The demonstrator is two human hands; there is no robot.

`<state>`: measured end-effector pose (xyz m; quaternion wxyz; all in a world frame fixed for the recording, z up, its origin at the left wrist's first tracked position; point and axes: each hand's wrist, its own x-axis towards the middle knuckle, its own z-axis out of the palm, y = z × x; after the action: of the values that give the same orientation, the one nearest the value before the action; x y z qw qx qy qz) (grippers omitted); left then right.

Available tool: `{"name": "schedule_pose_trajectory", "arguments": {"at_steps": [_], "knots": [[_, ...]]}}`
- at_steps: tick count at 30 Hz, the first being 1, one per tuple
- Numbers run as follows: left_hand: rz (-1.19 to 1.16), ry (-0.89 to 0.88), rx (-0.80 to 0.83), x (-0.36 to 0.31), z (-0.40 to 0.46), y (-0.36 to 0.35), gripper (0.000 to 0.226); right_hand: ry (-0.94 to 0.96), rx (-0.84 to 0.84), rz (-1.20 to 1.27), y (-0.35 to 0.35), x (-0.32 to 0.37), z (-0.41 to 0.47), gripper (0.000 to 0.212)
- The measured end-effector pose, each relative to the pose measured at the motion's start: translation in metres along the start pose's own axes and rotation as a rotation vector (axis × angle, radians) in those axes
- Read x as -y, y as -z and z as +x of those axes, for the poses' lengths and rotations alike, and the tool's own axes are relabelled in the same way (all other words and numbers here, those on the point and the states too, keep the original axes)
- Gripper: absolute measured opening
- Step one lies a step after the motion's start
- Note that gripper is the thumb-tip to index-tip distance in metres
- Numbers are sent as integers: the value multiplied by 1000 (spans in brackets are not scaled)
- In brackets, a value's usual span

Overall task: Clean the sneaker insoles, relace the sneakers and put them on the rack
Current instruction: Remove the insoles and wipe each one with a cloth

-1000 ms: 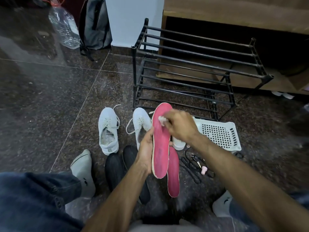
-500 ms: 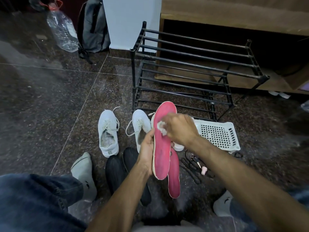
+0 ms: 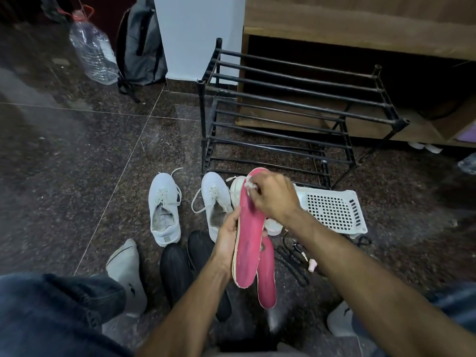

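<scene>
My left hand [image 3: 226, 235] grips a pink insole [image 3: 249, 243] by its left edge and holds it upright above the floor. My right hand [image 3: 273, 197] pinches a small white wad [image 3: 249, 186] against the insole's upper end. A second pink insole [image 3: 266, 279] lies on the floor just behind it. Two white sneakers [image 3: 164, 210] [image 3: 215, 199] with loose laces stand on the floor to the left, toes toward the black shoe rack [image 3: 296, 109]. A third white shoe [image 3: 237, 186] is partly hidden behind the held insole.
A white perforated basket [image 3: 334, 210] sits right of my hands. Black laces [image 3: 293, 258] and a small pink item [image 3: 312, 265] lie on the floor nearby. Two black insoles [image 3: 175, 261] rest by my socked feet. A plastic bottle [image 3: 94, 55] and grey backpack [image 3: 140, 45] stand far left.
My right hand with the white wad moved down the pink insole a little, then back up to its top end. The left hand kept its hold.
</scene>
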<state>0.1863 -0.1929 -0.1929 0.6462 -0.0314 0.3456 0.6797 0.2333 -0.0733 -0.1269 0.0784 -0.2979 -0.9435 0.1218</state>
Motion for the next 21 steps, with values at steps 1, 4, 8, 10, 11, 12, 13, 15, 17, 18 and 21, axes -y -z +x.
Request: {"name": "schedule_pose_trajectory", "arguments": {"at_steps": [1, 4, 8, 10, 11, 12, 13, 15, 17, 18, 21], "knots": [[14, 20, 4, 1, -1, 0, 49, -44, -17, 7, 3, -3, 7, 21], [-12, -29, 15, -2, 0, 0, 43, -63, 68, 295, 7, 5, -9, 15], [-182, -86, 25, -2, 7, 2, 43, 65, 263, 447, -3, 20, -56, 13], [-118, -77, 8, 1, 7, 3, 40, 81, 153, 330, -6, 9, -44, 12], [-65, -54, -3, 3, 6, 3, 42, 54, 94, 241, -5, 3, -32, 11], [-11, -14, 1, 5, 6, 4, 46, 11, 36, 159, -4, -3, -20, 10], [26, 32, 2, 7, 6, 5, 52, -51, -7, 98, -3, -10, -8, 13], [56, 75, 1, 9, 4, 6, 57, -159, -45, 69, 0, -18, 4, 18], [44, 54, -4, 10, 5, 3, 54, -175, -18, 184, -1, -17, -2, 18], [22, 20, -14, 8, 4, 1, 51, -157, 24, 268, -3, -11, -12, 16], [-158, -77, -49, 3, 7, 3, 46, -82, 202, 462, -13, 14, -58, 12]]}}
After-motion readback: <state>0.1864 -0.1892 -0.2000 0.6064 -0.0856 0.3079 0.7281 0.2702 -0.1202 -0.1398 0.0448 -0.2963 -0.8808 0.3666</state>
